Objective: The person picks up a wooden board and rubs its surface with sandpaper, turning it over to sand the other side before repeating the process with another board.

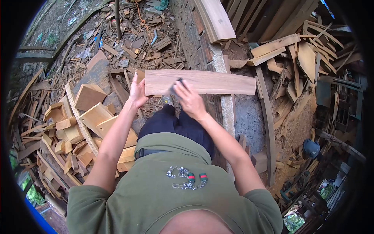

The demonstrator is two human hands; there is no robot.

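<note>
The curved plank (202, 82) lies crosswise over the person's knees. The left hand (137, 91) clasps its left end, fingers wrapped over the edge. The right hand (189, 99) curls its fingers onto a small dark pad (180, 82), probably sandpaper, pressing it to the face. With one end gripped, hard pressure could swivel the plank towards the offcuts (82, 117).

Soft, even daylight here, no hard shadows; heavy fisheye bending at the rim, black vignette in every corner, centre sharp, edges slightly smeared.
</note>
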